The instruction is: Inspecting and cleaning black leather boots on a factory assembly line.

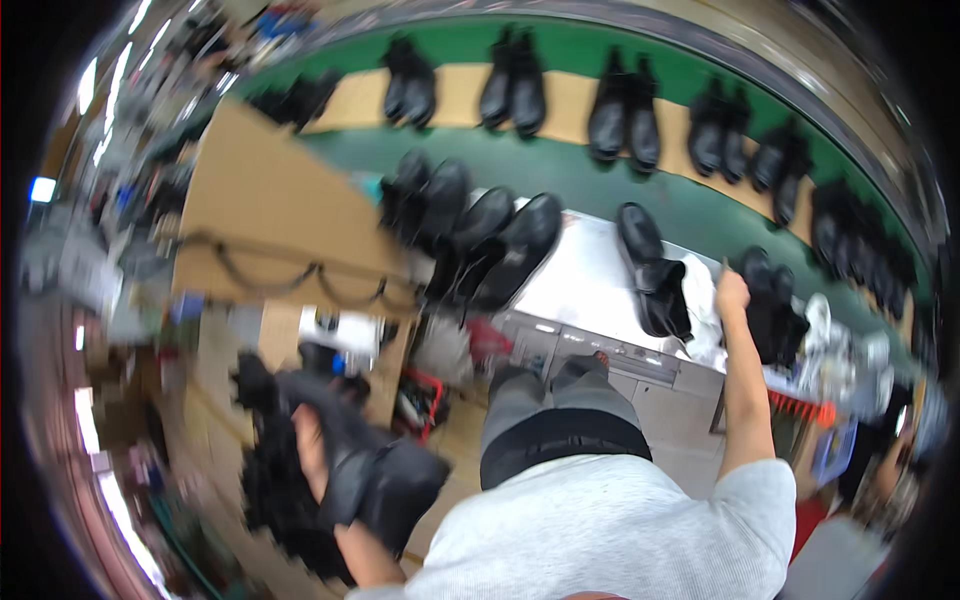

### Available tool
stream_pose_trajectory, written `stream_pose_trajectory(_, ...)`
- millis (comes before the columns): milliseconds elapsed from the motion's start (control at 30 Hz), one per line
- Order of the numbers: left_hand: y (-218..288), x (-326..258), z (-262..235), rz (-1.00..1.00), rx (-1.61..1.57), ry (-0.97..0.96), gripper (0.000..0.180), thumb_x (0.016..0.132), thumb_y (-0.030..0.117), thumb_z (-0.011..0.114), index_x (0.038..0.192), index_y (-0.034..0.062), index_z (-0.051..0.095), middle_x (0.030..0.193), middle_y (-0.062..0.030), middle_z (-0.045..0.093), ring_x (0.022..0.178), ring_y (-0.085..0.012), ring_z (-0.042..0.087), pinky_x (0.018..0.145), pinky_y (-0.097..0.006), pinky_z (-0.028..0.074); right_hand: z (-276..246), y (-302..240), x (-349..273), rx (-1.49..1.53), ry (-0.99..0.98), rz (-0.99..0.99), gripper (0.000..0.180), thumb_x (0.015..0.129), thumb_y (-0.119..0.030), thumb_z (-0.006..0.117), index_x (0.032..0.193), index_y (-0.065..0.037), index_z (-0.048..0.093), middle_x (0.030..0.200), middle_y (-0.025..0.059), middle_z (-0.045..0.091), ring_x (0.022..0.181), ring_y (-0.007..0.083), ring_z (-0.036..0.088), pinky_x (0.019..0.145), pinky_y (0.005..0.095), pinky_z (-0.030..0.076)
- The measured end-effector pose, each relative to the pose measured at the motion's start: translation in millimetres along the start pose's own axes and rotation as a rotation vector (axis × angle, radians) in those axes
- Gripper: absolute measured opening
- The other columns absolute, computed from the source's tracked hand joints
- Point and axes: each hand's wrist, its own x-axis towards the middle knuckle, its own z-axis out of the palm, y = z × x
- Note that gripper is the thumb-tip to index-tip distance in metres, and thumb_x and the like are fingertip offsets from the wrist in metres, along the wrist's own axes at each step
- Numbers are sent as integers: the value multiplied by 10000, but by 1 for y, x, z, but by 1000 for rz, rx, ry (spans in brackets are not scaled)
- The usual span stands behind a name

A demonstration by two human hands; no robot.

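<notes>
At the lower left, my left hand (311, 452) is among black boots, blurred by motion. A black boot (385, 495) lies across my wrist and seems held against the hand. More dark boots (285, 510) crowd beside it. My right arm stretches forward to the bench, where my right hand (733, 291) is closed. A thin tip shows above its fingers, too small to name. Beside that hand are white cloth or paper (702, 310) and a pair of black boots (770, 300). One more black boot (652, 270) lies on the white bench top (585, 270).
Pairs of black boots (625, 110) line a tan strip on the green conveyor (570, 165). Several boots (500, 245) lie on the bench's left, next to a large cardboard sheet (270, 200). An orange basket (800, 408) hangs at the right, near another person's arm (888, 465).
</notes>
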Motion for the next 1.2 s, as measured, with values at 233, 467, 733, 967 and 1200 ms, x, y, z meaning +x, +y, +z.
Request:
stream_pose_trajectory(233,-121,24,126,79,250,-47,594,879,320,604,1358,121,314,1115,-79,559,984,-212,586,841,-333,507,-68,-20,-3,95,323,-282,263,856,-162,495,1015,44,534,991,228,605,873,389,602,764,485,472)
stream_pose_trajectory(467,-135,77,164,-194,525,-177,773,713,194,728,1361,82,320,1168,-108,497,1013,-192,553,881,-325,467,-211,-64,-152,1161,-178,-619,215,904,-136,402,1033,-13,524,774,44,501,634,101,452,583,279,400)
stream_pose_trajectory(733,-143,121,213,-99,604,-361,627,633,102,799,1161,9,473,1026,-85,577,943,-179,579,848,-321,479,-172,-129,-191,1341,-681,-634,493,993,-359,330,1316,0,430,600,32,441,552,119,442,522,291,394)
stream_pose_trajectory(967,-131,139,229,-49,652,-430,551,602,68,821,1071,9,538,952,-79,617,857,-174,609,798,-323,503,-186,-157,-192,1265,-521,-613,441,992,-326,322,1108,64,495,618,168,526,593,308,548,584,401,420)
stream_pose_trajectory(1200,-124,147,234,-17,698,-448,510,583,54,832,1017,11,568,918,-64,629,842,-161,609,788,-313,500,-204,-176,-186,1047,-349,-665,393,985,-259,312,878,73,493,707,328,548,744,501,548,650,541,404)
